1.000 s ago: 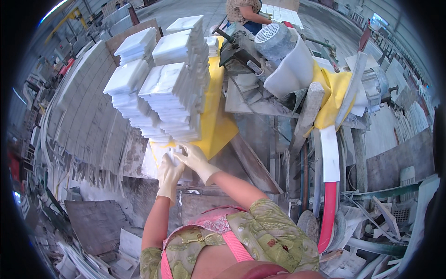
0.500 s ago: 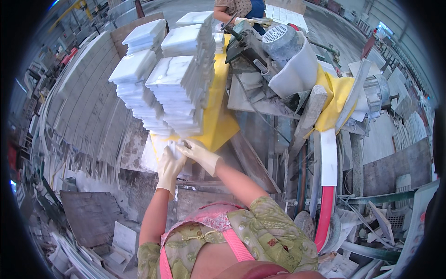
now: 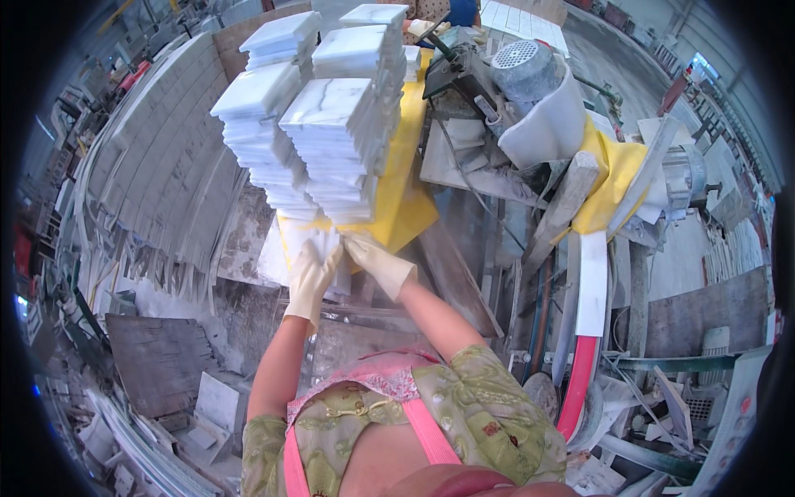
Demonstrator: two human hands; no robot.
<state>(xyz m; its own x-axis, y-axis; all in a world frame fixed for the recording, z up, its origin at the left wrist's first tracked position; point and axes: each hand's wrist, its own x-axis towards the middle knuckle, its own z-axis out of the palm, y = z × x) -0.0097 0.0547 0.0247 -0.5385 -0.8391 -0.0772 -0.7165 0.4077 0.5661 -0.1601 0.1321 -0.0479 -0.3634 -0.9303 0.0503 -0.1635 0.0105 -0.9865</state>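
Observation:
My left hand (image 3: 310, 277) and my right hand (image 3: 378, 259) both wear cream rubber gloves. Between them is a white marble tile (image 3: 318, 238) at the near edge of a yellow sheet (image 3: 401, 214). My left fingers close on the tile's near left side, while my right fingertips pinch its right edge. Part of the tile is hidden by the gloves, and whether it rests on anything is unclear. Just beyond my hands rise tall stacks of white marble tiles (image 3: 331, 103) with grey veins, standing on the yellow sheet.
To the right stands a machine with a grey motor (image 3: 524, 68) and a yellow cloth (image 3: 611, 170) tied around it. A white and red strip (image 3: 590, 286) runs down from it. Long slabs (image 3: 153, 157) lean at the left. Beyond the stacks, a co-worker's gloved hand (image 3: 428, 27) shows.
The view has shifted, so the stacks and machine sit further right and slightly higher. Both hands stay at the tile, and more of its top face now shows between them.

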